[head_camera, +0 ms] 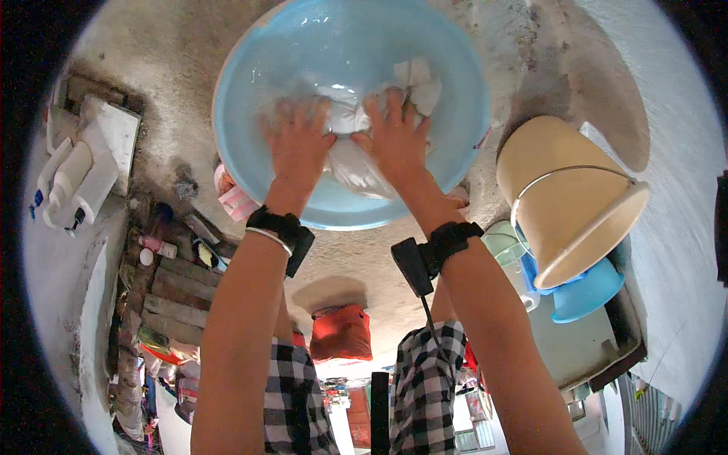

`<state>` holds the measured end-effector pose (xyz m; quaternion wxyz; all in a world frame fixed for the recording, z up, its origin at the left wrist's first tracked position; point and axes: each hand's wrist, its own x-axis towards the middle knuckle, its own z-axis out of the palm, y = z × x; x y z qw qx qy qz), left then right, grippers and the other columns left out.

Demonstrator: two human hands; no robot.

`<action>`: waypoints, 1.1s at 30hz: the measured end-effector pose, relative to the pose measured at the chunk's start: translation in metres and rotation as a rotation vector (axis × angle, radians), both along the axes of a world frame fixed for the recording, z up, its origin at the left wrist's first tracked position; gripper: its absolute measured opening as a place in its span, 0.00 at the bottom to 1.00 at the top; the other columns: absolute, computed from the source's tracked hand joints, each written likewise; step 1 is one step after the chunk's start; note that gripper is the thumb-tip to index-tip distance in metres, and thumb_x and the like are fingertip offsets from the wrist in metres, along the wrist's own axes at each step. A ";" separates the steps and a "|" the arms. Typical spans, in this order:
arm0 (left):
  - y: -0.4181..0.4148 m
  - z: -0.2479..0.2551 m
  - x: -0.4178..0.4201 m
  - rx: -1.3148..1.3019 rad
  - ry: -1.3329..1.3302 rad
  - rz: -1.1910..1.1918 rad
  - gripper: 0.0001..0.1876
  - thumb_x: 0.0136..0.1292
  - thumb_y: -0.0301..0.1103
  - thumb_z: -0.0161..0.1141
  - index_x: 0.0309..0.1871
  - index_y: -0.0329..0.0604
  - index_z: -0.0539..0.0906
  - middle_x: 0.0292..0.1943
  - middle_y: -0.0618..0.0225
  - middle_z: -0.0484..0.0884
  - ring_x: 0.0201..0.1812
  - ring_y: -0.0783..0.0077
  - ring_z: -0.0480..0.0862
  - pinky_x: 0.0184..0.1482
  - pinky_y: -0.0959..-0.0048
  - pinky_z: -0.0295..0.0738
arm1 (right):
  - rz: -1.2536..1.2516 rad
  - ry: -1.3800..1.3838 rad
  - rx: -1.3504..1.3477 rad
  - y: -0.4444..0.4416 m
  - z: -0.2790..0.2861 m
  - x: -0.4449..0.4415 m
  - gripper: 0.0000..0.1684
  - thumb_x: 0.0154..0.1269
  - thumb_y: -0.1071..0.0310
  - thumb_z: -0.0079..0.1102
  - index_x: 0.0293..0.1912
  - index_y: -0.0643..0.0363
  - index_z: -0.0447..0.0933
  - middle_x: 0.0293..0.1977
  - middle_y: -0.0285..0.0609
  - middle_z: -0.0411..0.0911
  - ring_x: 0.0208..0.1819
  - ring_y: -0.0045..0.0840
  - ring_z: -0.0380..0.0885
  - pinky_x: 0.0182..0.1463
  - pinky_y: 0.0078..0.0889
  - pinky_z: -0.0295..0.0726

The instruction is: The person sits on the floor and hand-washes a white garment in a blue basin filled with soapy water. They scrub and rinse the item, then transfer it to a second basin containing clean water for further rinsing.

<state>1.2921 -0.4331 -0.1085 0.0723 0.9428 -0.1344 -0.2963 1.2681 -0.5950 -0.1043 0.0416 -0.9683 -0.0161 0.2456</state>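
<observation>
A large light-blue plastic basin (pixel 318 219) stands on the concrete floor before me, with cloudy water in it. White cloth (pixel 358 168) lies in the water, bunched between and below my hands, and a further part of it rises near the basin's right side. My left hand (pixel 300 133) is spread palm down at the left of the cloth, its fingertips blurred by the water. With its fingers apart, my right hand (pixel 398 131) rests on the cloth. Neither hand shows a clear grip. Black straps with small boxes are on both wrists.
A beige bucket (pixel 563 187) with a metal handle leans at the right, above a blue plastic bowl (pixel 588 290) and a greenish container. Wooden boards (pixel 176 290), a pink bottle (pixel 158 247) and a brush lie at the left. A red bag-like thing (pixel 340 333) is behind the basin, between my legs.
</observation>
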 end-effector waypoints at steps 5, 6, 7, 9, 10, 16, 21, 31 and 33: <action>-0.004 -0.042 -0.019 0.134 -0.172 -0.037 0.29 0.57 0.43 0.56 0.64 0.57 0.66 0.67 0.60 0.58 0.67 0.49 0.56 0.61 0.34 0.47 | 0.004 -0.067 -0.072 0.004 -0.029 -0.001 0.31 0.57 0.53 0.56 0.60 0.47 0.64 0.56 0.51 0.66 0.56 0.43 0.68 0.52 0.62 0.67; -0.004 -0.041 -0.016 0.175 -0.157 -0.063 0.28 0.58 0.41 0.55 0.64 0.57 0.66 0.67 0.61 0.58 0.67 0.51 0.57 0.62 0.36 0.48 | -0.003 -0.042 -0.060 0.002 -0.032 -0.001 0.30 0.57 0.55 0.56 0.60 0.48 0.64 0.55 0.51 0.67 0.55 0.43 0.68 0.52 0.61 0.67; -0.006 -0.040 -0.012 0.214 -0.142 -0.088 0.27 0.59 0.39 0.54 0.64 0.56 0.67 0.68 0.62 0.58 0.67 0.52 0.57 0.62 0.37 0.48 | -0.009 -0.018 -0.048 0.000 -0.035 -0.002 0.29 0.58 0.56 0.55 0.59 0.49 0.65 0.55 0.51 0.67 0.55 0.43 0.69 0.52 0.60 0.67; -0.004 -0.031 -0.012 0.248 -0.113 -0.147 0.27 0.58 0.38 0.54 0.64 0.56 0.67 0.68 0.61 0.57 0.68 0.53 0.56 0.62 0.37 0.49 | -0.045 0.090 -0.030 0.002 -0.027 0.004 0.31 0.58 0.55 0.55 0.60 0.49 0.63 0.56 0.50 0.66 0.55 0.43 0.68 0.53 0.59 0.65; -0.001 -0.025 -0.012 0.244 -0.106 -0.148 0.28 0.58 0.38 0.55 0.64 0.56 0.66 0.68 0.60 0.56 0.68 0.53 0.55 0.62 0.36 0.49 | -0.074 0.168 -0.027 0.007 -0.007 0.019 0.33 0.57 0.52 0.57 0.61 0.48 0.62 0.58 0.49 0.64 0.55 0.43 0.67 0.55 0.59 0.64; 0.013 0.028 0.001 -0.210 -0.181 0.088 0.35 0.50 0.46 0.63 0.64 0.52 0.66 0.67 0.56 0.57 0.67 0.46 0.56 0.60 0.34 0.50 | -0.114 -0.085 0.278 -0.007 0.052 -0.001 0.46 0.48 0.47 0.65 0.65 0.43 0.57 0.63 0.52 0.56 0.61 0.47 0.61 0.56 0.62 0.61; 0.008 0.025 0.002 -0.067 -0.045 -0.073 0.36 0.48 0.51 0.64 0.63 0.56 0.67 0.67 0.58 0.56 0.68 0.48 0.54 0.60 0.34 0.49 | 0.089 0.042 0.148 -0.002 0.057 -0.022 0.57 0.36 0.41 0.69 0.67 0.37 0.53 0.66 0.53 0.50 0.64 0.49 0.56 0.56 0.69 0.58; 0.007 -0.037 -0.012 0.080 -0.166 -0.068 0.17 0.60 0.36 0.53 0.54 0.54 0.76 0.59 0.64 0.68 0.64 0.56 0.62 0.61 0.47 0.59 | 0.143 -0.130 0.045 -0.014 -0.037 -0.027 0.16 0.54 0.65 0.57 0.45 0.44 0.77 0.56 0.40 0.64 0.58 0.40 0.63 0.58 0.65 0.59; 0.006 -0.029 -0.005 0.179 -0.048 -0.206 0.16 0.60 0.34 0.52 0.52 0.52 0.77 0.57 0.64 0.70 0.63 0.59 0.64 0.60 0.50 0.60 | 0.006 -0.240 0.080 -0.005 -0.037 -0.022 0.17 0.51 0.66 0.59 0.44 0.46 0.77 0.55 0.41 0.65 0.58 0.39 0.64 0.59 0.64 0.58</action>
